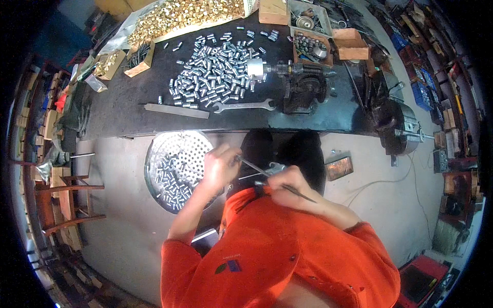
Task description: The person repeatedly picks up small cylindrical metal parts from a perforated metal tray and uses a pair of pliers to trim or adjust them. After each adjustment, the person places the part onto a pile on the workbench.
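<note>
My left hand (221,163) is closed, its fingertips pinching one end of a long thin dark metal rod (251,165) above my lap. Closed around the same rod farther along is my right hand (290,186); a dark tapered end sticks out past its wrist side. Whether it is a file or a plain rod I cannot tell. A small silver metal piece (276,168) shows just behind the rod, partly hidden by my right hand. Below and left of my left hand stands a round perforated metal tray (192,149) with several short silver cylindrical pieces (172,182) in it.
On the dark workbench (128,97) lie a heap of silver cylinders (213,72), an open-end wrench (244,106), a flat metal bar (177,110) and brass nuts (187,19). A black vise (306,87) holds the bench's front; another machine (398,126) stands right. A cable (377,184) crosses the floor.
</note>
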Demonstrator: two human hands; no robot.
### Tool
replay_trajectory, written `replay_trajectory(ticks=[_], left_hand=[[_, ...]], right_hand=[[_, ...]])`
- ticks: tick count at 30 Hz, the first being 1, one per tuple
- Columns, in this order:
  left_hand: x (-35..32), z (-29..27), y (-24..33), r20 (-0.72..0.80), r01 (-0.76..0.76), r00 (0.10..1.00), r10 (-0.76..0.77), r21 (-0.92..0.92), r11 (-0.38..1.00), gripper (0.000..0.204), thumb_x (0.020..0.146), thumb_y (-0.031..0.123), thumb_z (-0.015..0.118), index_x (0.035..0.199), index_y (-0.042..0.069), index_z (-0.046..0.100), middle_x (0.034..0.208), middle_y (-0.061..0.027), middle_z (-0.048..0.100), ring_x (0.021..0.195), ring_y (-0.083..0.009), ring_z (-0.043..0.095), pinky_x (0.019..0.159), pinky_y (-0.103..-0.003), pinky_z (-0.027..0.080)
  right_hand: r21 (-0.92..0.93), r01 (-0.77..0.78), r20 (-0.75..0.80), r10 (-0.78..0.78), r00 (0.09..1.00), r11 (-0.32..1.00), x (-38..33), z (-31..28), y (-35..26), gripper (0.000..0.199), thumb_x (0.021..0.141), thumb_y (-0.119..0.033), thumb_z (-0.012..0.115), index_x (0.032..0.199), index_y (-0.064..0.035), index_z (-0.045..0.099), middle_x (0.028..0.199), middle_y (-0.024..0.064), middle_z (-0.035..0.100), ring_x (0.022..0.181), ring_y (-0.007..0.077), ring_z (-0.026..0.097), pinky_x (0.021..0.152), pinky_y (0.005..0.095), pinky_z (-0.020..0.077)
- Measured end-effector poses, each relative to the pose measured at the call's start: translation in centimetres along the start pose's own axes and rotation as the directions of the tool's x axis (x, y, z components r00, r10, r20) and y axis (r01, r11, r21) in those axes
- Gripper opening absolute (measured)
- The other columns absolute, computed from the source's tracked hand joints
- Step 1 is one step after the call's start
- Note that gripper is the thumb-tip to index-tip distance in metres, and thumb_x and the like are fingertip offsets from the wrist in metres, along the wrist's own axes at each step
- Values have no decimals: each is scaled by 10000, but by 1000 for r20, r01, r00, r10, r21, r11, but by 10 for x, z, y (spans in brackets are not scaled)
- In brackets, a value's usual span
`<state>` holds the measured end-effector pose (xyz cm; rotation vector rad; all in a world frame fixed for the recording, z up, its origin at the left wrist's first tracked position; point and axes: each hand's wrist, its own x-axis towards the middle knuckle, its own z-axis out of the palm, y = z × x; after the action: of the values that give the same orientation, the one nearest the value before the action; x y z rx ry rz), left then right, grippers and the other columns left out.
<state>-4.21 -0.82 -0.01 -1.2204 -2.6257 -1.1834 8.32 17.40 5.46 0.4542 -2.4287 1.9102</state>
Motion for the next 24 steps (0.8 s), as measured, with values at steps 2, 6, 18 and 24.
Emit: replay_trajectory(ticks=[2,6,18,24], left_hand=[[-2,3,5,49,-91,995,89,27,996,236,581,45,667,811,74,619,654,-83,510,558,-276,534,508,-370,440],[-8,23,16,25,-188,981,190,-75,979,243,590,55,660,829,71,616,659,-89,523,601,-290,557,530,-388,449],[-5,27,14,62,-198,978,198,-15,980,302,518,22,683,814,64,638,661,-82,569,577,-274,579,497,-358,448],[19,18,-25,4,-183,983,184,122,976,180,610,74,620,787,71,656,642,-92,588,583,-255,598,533,-356,485]], right_hand=[[18,-39,8,39,999,999,10,7,14,200,660,-36,544,561,-2,373,505,130,317,421,187,335,433,330,290],[116,-57,-39,62,997,992,20,20,35,183,687,-47,526,575,3,391,511,126,325,425,144,327,424,311,285],[249,-161,-23,172,985,955,7,16,41,231,722,-107,533,573,-15,383,482,57,310,440,117,318,428,306,269],[165,-99,-83,113,990,981,-14,-6,43,200,718,-45,504,556,-37,387,474,25,336,456,65,326,411,271,247]])
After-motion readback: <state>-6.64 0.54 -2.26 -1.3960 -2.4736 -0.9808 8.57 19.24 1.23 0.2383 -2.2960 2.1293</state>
